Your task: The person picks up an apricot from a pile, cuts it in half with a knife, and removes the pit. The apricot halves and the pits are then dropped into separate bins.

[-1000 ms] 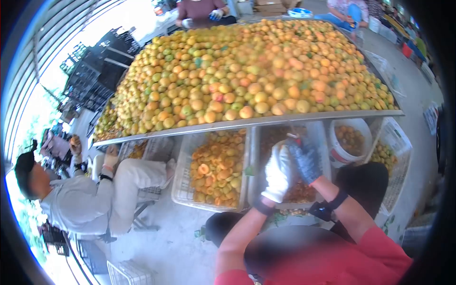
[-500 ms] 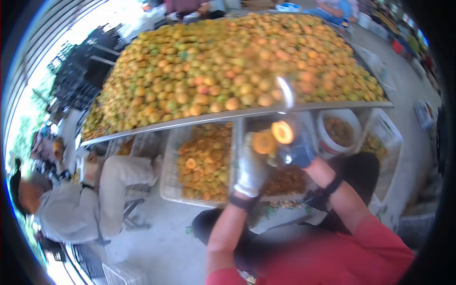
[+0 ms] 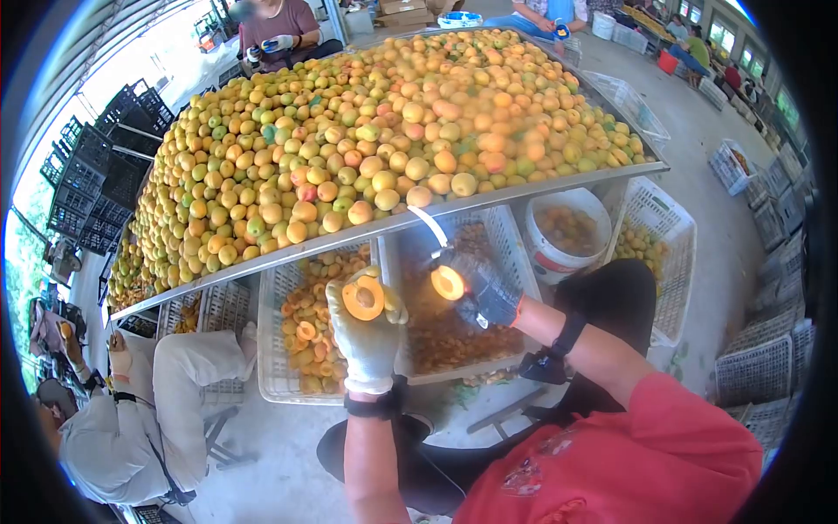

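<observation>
My left hand (image 3: 365, 336), in a pale glove, holds an apricot half (image 3: 363, 298) with its cut face and pit showing, above the edge of a crate of halved apricots (image 3: 307, 336). In a dark grey glove, my right hand (image 3: 484, 295) grips another cut half (image 3: 448, 283) over a crate of darker pieces (image 3: 454, 348). A curved pale strip (image 3: 428, 225) rises from the right hand; whether it is a tool's blade I cannot tell. Behind both hands, whole apricots (image 3: 349, 148) are heaped on a metal-edged table (image 3: 524, 190).
A white bucket (image 3: 567, 262) with fruit stands right of the crates, beside another white crate (image 3: 676, 218). A co-worker in grey (image 3: 113, 445) sits at the left. Another person (image 3: 278, 31) sits behind the table. Stacked crates (image 3: 759, 375) line the right side.
My hands have moved apart, each with an apricot half; they were close together before. The view has shifted, so the table and crates appear further left.
</observation>
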`<action>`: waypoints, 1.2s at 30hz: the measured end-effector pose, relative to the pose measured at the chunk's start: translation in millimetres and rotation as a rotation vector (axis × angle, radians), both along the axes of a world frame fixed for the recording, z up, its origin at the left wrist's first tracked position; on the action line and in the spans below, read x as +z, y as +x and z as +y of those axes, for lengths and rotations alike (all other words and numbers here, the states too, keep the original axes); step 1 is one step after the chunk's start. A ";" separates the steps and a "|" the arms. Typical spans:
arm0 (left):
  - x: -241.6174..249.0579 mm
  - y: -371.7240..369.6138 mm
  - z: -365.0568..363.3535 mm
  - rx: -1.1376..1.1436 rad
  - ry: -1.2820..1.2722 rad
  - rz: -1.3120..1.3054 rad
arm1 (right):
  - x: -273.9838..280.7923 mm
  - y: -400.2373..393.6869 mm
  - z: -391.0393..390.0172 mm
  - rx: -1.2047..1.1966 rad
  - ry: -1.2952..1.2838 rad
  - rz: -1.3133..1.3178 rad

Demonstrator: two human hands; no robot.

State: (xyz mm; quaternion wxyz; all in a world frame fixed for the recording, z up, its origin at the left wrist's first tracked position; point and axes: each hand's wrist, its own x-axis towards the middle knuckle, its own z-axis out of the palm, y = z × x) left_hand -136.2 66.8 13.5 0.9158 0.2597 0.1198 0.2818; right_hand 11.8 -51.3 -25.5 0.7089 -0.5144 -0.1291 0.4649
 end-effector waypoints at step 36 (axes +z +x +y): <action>-9.5 -23.8 9.4 0.302 -0.030 0.143 | 18.6 -33.6 108.9 -0.073 0.175 -0.142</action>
